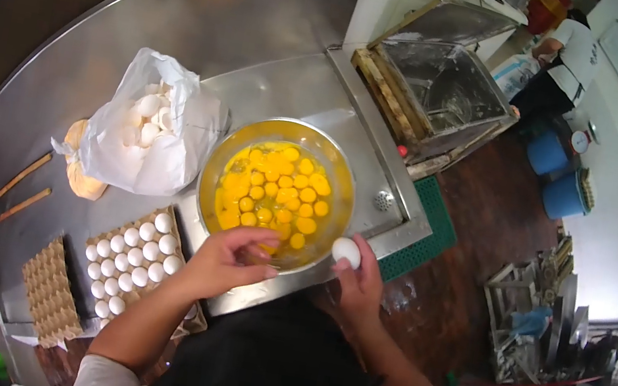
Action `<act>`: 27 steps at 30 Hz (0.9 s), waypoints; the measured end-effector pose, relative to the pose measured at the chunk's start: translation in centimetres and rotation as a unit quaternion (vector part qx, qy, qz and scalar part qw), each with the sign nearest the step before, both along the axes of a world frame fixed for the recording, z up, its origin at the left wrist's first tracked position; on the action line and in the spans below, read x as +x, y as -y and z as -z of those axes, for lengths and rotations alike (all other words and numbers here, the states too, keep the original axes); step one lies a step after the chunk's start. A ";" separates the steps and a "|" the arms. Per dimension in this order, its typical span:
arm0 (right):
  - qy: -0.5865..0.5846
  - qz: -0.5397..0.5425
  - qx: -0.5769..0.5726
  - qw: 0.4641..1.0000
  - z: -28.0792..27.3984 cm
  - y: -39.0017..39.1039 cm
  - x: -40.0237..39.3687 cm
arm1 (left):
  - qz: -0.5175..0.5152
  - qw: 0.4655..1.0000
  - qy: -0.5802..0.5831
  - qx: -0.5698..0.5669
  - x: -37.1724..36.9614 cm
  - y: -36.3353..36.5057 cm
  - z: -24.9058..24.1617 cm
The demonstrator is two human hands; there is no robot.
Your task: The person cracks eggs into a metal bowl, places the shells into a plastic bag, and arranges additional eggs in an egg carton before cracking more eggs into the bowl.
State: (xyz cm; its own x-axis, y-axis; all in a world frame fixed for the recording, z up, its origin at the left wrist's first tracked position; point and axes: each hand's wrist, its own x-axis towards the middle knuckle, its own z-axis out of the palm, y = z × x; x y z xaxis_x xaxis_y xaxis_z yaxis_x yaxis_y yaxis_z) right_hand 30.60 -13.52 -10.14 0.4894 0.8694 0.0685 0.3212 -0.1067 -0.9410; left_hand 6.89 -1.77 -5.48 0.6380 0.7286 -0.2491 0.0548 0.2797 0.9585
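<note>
A large metal bowl (345,168) holds many cracked eggs, with yellow yolks (276,192) floating in clear whites. My right hand (361,283) grips a whole white egg (346,250) just outside the bowl's right front rim. Over the near rim, my left hand (230,262) is open, its fingers curved and apart with nothing visible between them. To the left, a cardboard tray (179,227) carries rows of white eggs. Behind it stands a white plastic bag (108,147) with broken eggshells (148,117) inside.
An empty egg tray (53,293) and two wooden sticks (23,190) lie at the left. A tan bundle (86,179) sits beside the bag. Beyond the steel counter's raised edge (373,126) is an open lidded bin (453,90). Another person (571,65) stands at the back right.
</note>
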 end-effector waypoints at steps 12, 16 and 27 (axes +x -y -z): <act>-0.502 -0.188 -0.133 0.834 -4.9 -8.1 -2.2 | -0.001 0.941 -0.126 0.314 3.5 -3.4 -4.5; -0.433 -0.186 -0.144 0.870 -5.1 -9.0 -2.3 | -0.020 0.932 -0.148 0.329 3.9 -3.6 -4.1; -0.280 -0.236 -0.181 0.913 -4.4 -11.3 -0.1 | -0.071 0.966 -0.126 0.212 4.6 -4.7 -1.5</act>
State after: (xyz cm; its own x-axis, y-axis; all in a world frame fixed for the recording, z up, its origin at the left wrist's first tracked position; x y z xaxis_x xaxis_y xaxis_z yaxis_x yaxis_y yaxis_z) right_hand 30.51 -2.26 -5.77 -0.0754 0.9087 -0.4107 -0.1080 -0.4169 -0.9025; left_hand 11.48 2.96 -3.96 0.4811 0.8756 -0.0432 0.2922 -0.1136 0.9496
